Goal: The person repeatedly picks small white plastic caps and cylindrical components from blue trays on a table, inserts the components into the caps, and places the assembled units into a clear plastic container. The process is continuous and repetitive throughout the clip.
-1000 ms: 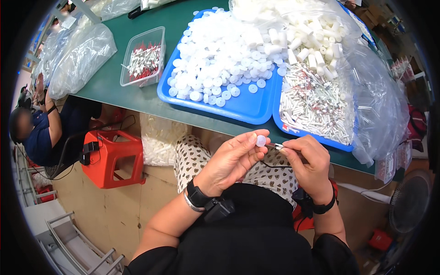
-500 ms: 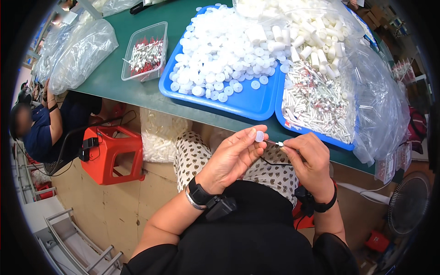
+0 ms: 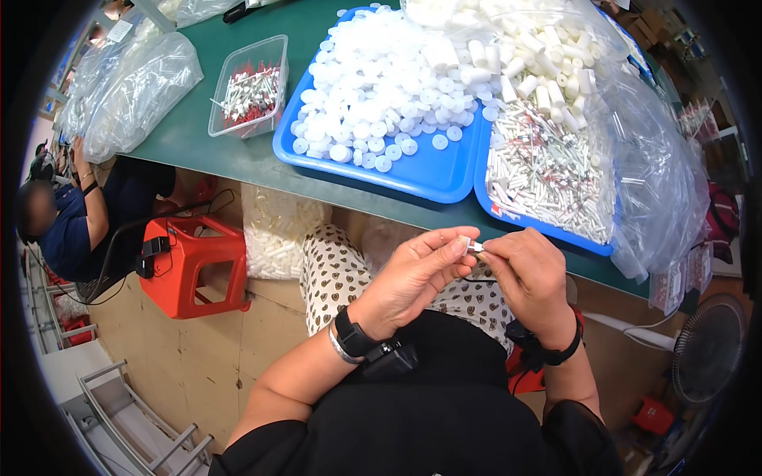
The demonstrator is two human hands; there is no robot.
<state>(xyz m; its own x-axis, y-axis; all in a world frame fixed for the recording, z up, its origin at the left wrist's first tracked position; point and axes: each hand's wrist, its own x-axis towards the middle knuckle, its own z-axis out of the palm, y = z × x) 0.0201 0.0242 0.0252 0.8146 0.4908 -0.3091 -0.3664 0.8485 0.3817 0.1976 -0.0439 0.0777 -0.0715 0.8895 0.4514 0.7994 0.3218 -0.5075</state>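
Observation:
Over my lap, just off the table's near edge, both hands meet fingertip to fingertip. My left hand point(image 3: 413, 278) pinches a small translucent white disc between thumb and fingers, now mostly covered by the fingertips. My right hand point(image 3: 530, 278) pinches a thin white stick-like piece point(image 3: 475, 247), its end against the disc. Whether it has gone through the disc I cannot tell. Beyond the hands, a blue tray point(image 3: 448, 189) carries a heap of similar discs point(image 3: 381, 95). A second blue tray point(image 3: 556, 238) holds many thin white pieces with reddish parts point(image 3: 540, 170).
White foam-like cylinders point(image 3: 548, 71) lie piled behind the thin pieces. A clear plastic box point(image 3: 268, 119) of red-and-white pieces stands left on the green table point(image 3: 186, 147). Clear bags point(image 3: 147, 95) flank the work area. A red stool point(image 3: 190, 278) and a seated person point(image 3: 67, 226) are at left.
My hands have come together: the thin piece in my right hand moved left and up to the disc. The left fingers have closed further over the disc.

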